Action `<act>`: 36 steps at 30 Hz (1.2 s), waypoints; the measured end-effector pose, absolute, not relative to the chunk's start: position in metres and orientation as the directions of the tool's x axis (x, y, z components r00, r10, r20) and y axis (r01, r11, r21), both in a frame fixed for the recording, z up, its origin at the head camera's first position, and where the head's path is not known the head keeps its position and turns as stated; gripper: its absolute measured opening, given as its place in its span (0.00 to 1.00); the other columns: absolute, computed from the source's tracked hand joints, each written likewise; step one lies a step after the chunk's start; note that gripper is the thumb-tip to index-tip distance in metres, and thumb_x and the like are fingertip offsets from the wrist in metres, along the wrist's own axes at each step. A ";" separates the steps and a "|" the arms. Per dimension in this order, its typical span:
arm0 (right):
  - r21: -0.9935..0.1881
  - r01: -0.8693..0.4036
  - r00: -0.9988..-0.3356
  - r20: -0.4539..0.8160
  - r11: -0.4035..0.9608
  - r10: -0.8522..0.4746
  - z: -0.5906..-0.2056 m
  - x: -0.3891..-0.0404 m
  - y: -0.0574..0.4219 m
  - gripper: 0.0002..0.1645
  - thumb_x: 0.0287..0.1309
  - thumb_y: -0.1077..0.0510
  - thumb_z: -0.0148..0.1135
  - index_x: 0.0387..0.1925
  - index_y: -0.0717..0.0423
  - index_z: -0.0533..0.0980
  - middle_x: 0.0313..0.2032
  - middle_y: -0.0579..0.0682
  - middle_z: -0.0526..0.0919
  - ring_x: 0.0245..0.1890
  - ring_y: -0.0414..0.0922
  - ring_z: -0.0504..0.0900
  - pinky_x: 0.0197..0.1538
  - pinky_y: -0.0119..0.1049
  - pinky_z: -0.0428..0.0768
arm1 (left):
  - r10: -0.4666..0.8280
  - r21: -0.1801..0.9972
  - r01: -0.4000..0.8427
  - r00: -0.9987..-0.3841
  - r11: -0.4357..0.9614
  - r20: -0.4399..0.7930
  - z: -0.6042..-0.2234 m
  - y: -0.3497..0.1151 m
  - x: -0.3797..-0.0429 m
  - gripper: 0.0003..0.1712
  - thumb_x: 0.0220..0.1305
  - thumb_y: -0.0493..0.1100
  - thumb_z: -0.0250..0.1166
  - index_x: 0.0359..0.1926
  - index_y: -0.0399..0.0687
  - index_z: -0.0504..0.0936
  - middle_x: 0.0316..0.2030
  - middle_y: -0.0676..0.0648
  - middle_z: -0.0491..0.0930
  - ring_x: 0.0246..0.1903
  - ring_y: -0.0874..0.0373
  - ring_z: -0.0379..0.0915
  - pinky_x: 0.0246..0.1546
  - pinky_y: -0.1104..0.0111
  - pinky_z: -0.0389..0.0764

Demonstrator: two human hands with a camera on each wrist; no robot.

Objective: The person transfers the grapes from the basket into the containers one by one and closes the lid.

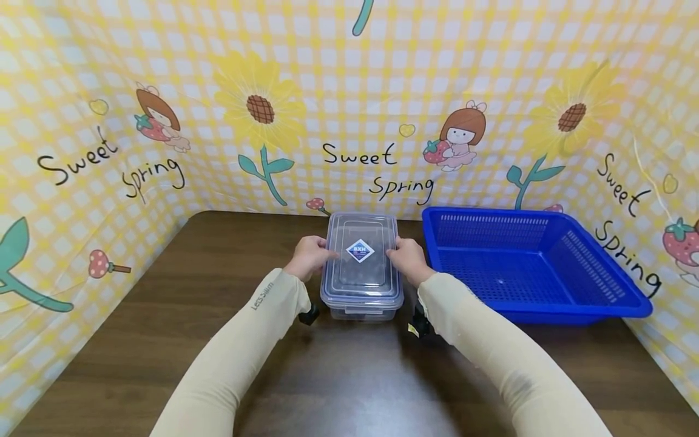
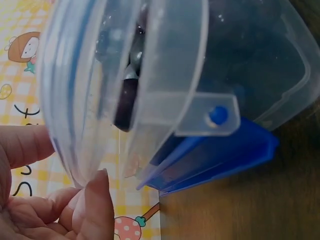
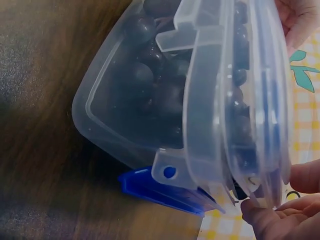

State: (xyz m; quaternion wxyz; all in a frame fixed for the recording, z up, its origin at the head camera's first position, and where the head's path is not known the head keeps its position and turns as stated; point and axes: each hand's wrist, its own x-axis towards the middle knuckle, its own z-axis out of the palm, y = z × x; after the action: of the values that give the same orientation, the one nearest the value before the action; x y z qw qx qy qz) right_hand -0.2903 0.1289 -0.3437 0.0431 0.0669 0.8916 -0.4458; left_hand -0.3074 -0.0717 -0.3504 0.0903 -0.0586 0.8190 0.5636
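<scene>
On the left, the left hand pinches the edge of a clear lid with a blue-and-white diamond label. The lid is over a transparent, rectangular box in the middle of the brown table; dark round pieces show inside, and blue side flaps stand outward. The right hand pinches the lid's right edge. Further right stands a blue basket.

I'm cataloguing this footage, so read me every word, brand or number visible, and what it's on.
"BXH": blue and white diamond sticker on the clear plastic lid; smaller print unreadable.
"Sweet Spring": repeated on the yellow and white checked fabric backdrop.
"Let's slim", apparently: cream fabric left sleeve.
Yellow tag near the right sleeve: any print too small.
No readable numbers.
</scene>
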 end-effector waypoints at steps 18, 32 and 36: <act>-0.723 0.079 -0.995 -0.020 0.687 0.093 -0.349 -0.292 0.128 0.12 0.65 0.65 0.50 0.43 0.72 0.74 0.36 0.64 0.76 0.36 0.53 0.72 0.43 0.46 0.74 | 0.044 0.830 -0.163 -0.974 0.533 -0.220 -0.348 -0.066 -0.310 0.18 0.60 0.35 0.66 0.50 0.30 0.76 0.42 0.38 0.78 0.36 0.52 0.77 0.37 0.62 0.83; -0.661 -0.023 -0.993 0.102 0.750 0.059 -0.359 -0.290 0.121 0.09 0.58 0.68 0.47 0.31 0.70 0.73 0.24 0.60 0.73 0.29 0.54 0.73 0.36 0.46 0.74 | 0.033 0.767 -0.119 -0.983 0.630 -0.179 -0.349 -0.066 -0.310 0.13 0.59 0.36 0.67 0.41 0.29 0.78 0.31 0.43 0.76 0.26 0.57 0.71 0.22 0.72 0.73; -0.645 -0.010 -0.992 0.101 0.764 0.072 -0.362 -0.291 0.119 0.24 0.61 0.67 0.46 0.57 0.76 0.69 0.43 0.69 0.80 0.43 0.58 0.79 0.48 0.50 0.77 | 0.026 0.763 -0.129 -0.982 0.633 -0.188 -0.350 -0.065 -0.311 0.12 0.59 0.37 0.67 0.39 0.30 0.78 0.29 0.44 0.74 0.24 0.57 0.68 0.20 0.72 0.70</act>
State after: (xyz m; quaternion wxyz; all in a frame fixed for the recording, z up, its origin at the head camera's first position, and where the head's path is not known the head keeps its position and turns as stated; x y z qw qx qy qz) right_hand -0.2909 0.1189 -0.3622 -0.0600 0.0166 0.9373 -0.3430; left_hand -0.3107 -0.0653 -0.3502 0.0910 -0.0287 0.8991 0.4272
